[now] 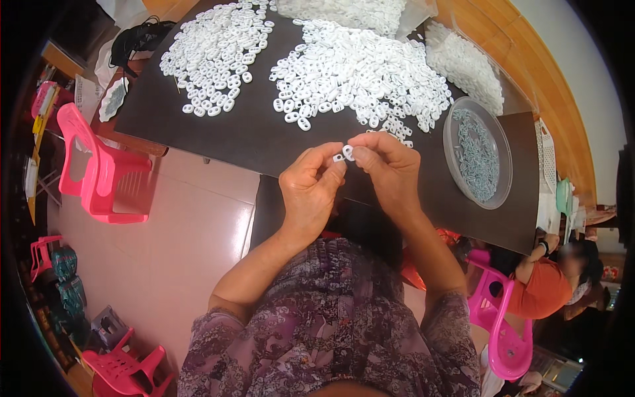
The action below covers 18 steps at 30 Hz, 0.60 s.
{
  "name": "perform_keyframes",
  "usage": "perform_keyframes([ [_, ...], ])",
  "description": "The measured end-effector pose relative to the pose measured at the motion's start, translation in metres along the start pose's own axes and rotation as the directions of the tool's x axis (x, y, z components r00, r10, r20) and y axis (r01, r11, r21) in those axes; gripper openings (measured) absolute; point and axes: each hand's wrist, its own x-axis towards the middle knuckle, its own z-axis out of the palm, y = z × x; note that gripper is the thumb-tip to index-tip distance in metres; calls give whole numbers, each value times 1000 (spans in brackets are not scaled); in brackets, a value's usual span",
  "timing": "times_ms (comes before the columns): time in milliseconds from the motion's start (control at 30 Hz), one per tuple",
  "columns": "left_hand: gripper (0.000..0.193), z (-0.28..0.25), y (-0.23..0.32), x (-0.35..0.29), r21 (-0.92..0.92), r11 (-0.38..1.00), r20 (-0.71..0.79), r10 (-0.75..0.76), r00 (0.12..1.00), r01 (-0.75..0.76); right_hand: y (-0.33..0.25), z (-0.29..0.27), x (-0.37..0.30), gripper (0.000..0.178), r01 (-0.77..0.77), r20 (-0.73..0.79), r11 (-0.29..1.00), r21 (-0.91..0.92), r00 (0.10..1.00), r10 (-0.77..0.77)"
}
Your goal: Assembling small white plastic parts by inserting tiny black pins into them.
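Over the near edge of the dark bench (pixel 231 142), I have both hands drawn together. Left grip (pixel 309 188): fingertips pinching a small white holed tab (pixel 338 158). Right grip (pixel 391 165): thumb and finger closed on a white rounded link (pixel 348 152), right beside the tab; I can't tell whether they are joined. Beyond both grips, a heap of white two-hole oval pieces (pixel 357 69); farther left, a second heap (pixel 218 53). Right of the right grip, a clear round tub (pixel 505 173) of slender blue-grey parts (pixel 477 155).
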Motion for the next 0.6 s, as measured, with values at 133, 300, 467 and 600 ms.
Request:
perform_keyframes([
  [133, 26, 3, -1, -1, -65, 997, 3, 29, 1000, -28, 2, 0, -2, 11, 8, 15, 1000, 25, 1000, -8],
  [300, 29, 5, -2, 0, -134, 990, -16, 30, 999, -32, 7, 3, -4, 11, 48, -11, 998, 34, 999, -47],
  [467, 29, 5, 2, -1, -204, 978, 47, -31, 998, 40, 0, 0, -6, 12, 103, 11, 995, -16, 995, -103],
  [600, 25, 3, 0, -1, -224, 975, 66, 6, 998, 9, -5, -2, -8, 13, -20, 37, 999, 44, 999, 19],
])
